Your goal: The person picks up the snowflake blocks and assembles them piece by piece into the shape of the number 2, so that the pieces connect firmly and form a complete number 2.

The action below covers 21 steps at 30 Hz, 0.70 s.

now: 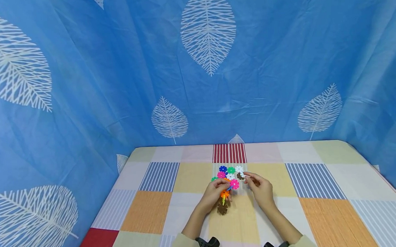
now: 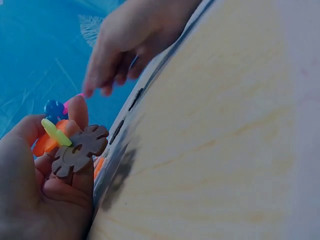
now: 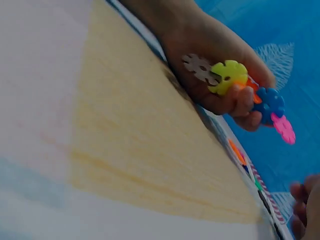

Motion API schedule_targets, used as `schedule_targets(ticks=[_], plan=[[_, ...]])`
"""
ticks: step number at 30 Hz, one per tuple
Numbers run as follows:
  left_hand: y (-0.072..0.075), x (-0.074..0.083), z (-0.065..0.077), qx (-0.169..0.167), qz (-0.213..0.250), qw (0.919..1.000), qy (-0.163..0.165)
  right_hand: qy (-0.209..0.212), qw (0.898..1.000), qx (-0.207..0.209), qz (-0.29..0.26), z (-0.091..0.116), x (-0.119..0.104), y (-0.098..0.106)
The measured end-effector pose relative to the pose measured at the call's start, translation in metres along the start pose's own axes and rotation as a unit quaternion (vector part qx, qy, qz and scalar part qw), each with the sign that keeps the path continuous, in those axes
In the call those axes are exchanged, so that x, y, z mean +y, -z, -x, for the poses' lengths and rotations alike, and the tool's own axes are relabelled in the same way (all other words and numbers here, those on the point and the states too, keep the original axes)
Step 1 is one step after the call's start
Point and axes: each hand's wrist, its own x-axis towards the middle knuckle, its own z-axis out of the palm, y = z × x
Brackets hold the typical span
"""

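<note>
My left hand (image 1: 212,194) pinches a chain of notched plastic snowflake discs, held up off the cloth. In the left wrist view its brown disc (image 2: 82,152) hangs below a yellow disc (image 2: 55,132) and an orange disc (image 2: 44,145). The right wrist view shows the blue disc (image 3: 270,105) and pink disc (image 3: 284,129) at the chain's other end. My right hand (image 1: 262,190) reaches toward the loose discs, thumb and index fingertips right at a white disc (image 1: 243,174); I cannot tell whether they pinch it.
Beyond my hands lie several loose discs, among them a dark blue disc (image 1: 223,168), a green disc (image 1: 231,170) and a white disc (image 1: 239,168). A patchwork cloth (image 1: 149,212) covers the table. A blue leaf-print curtain (image 1: 249,79) hangs behind and beside it.
</note>
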Motion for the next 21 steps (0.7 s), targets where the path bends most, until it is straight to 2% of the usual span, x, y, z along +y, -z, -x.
schedule_targets(ticks=[2, 4, 8, 10, 12, 17, 21], plan=[[0.001, 0.000, 0.000, 0.003, 0.007, 1.0000, 0.000, 0.017, 0.994, 0.050, 0.093, -0.003, 0.006, 0.005], [0.001, 0.001, 0.000, 0.008, 0.013, 0.9999, 0.007, 0.019, 0.981, 0.072, 0.178, -0.004, 0.010, 0.010], [0.001, 0.004, -0.001, 0.022, 0.028, 0.9989, 0.032, -0.002, 0.963, 0.039, 0.265, -0.002, 0.015, 0.015], [0.001, 0.005, -0.001, 0.025, 0.031, 0.9985, 0.038, -0.004, 0.958, 0.022, 0.284, -0.001, 0.016, 0.015], [0.001, 0.005, -0.001, 0.029, 0.032, 0.9984, 0.038, -0.003, 0.958, 0.020, 0.284, -0.001, 0.017, 0.015], [0.001, 0.005, 0.000, 0.060, 0.035, 0.9964, 0.049, 0.018, 0.962, 0.038, 0.269, -0.001, 0.017, 0.014], [0.001, 0.006, 0.000, 0.086, 0.052, 0.9931, 0.062, 0.038, 0.960, 0.043, 0.273, -0.002, 0.017, 0.014]])
